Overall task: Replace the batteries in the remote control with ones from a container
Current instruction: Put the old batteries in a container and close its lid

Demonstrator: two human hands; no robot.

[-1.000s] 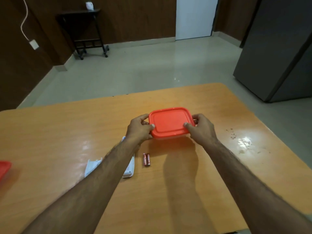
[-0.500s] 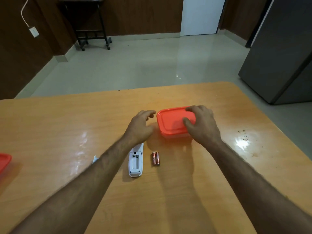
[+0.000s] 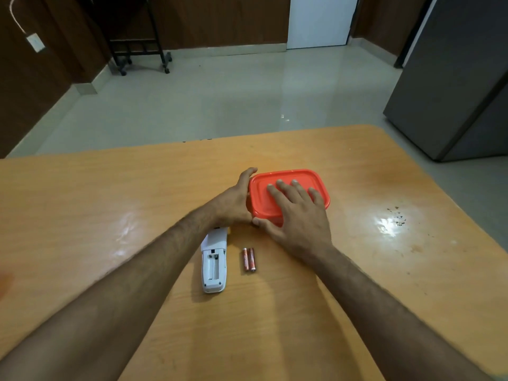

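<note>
Landmark = red-lidded container (image 3: 288, 193), sitting lid-on near the middle of the wooden table (image 3: 82, 215). Going L to R: white remote (image 3: 214, 264) is lying face down, near-left of the container, battery bay open and showing empty, its far end tucked under the left forearm. Just R of the remote, still near-left of the container, two red batteries (image 3: 249, 259) are lying side by side, touching each other, apart from the remote. Left hand (image 3: 233, 202) is cupping the container's left side, fingers curled round the edge w/ the thumb up at the far-left corner; gripping or only bracing, can't tell. Right hand (image 3: 297, 215) is lying flat across the lid from the near side, fingers spread wide on top, thumb hooking the near-left corner by the rim. Table to the R of the container is showing a glare patch and some dark specks (image 3: 395, 214).
</note>
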